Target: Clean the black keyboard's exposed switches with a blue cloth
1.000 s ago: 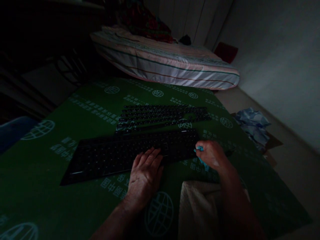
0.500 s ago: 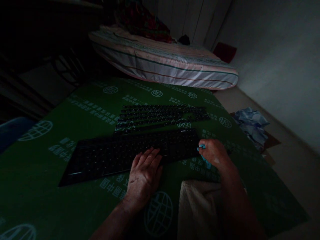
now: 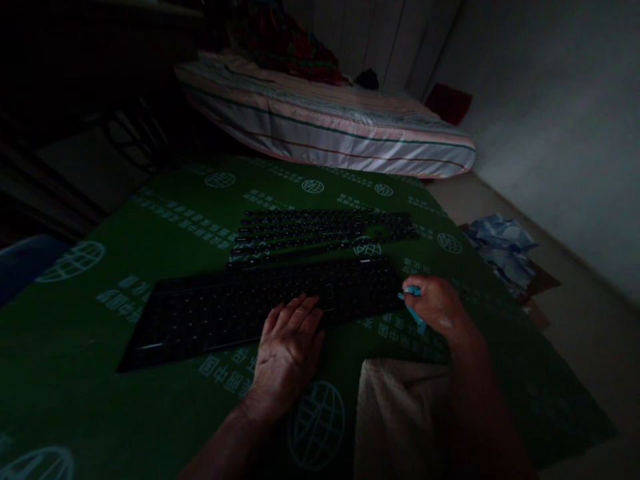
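Note:
A black keyboard base [image 3: 200, 317] lies slantwise on the green table cover, its keycaps apparently off. My left hand [image 3: 290, 337] rests on its near edge right of the middle, fingers stretched out and holding nothing. Just off the right end of the base, my right hand [image 3: 435, 303] is closed around a small light-blue thing [image 3: 416, 319]; its kind is too dark to make out. Beyond the base, loose black keycaps [image 3: 305, 230] are laid out in rows that follow a keyboard's layout.
The green cover [image 3: 165, 427] bears white globe prints and lettering. A beige cloth [image 3: 395, 420] lies at the near edge between my arms. A striped bed [image 3: 340, 137] stands behind the table. Crumpled blue-white material [image 3: 503, 243] is on the floor at right.
My right hand has shifted slightly to the right with the light-blue thing, away from the keyboard base's end. My left hand and the rows of keycaps stay put.

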Demonstrator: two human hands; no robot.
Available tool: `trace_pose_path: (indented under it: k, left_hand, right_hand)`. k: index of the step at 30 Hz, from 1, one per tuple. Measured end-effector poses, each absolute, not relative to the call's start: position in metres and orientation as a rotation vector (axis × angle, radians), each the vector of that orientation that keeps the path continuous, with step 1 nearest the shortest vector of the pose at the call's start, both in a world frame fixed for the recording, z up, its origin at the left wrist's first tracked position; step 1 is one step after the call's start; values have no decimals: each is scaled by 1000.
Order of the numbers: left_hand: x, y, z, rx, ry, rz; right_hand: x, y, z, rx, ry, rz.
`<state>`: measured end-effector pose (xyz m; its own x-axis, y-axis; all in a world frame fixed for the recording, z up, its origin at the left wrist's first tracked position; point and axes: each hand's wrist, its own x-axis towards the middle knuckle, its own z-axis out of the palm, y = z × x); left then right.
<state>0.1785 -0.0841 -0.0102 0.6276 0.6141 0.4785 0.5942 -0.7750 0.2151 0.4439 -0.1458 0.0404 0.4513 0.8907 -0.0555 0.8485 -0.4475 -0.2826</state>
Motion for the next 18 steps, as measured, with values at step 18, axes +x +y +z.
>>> trace_pose_path:
  k: [18]
  left_hand:
    - [180,-86,-10,2780,1048,828]
  right_hand:
    - [432,-137,44,-2679,-1720,235]
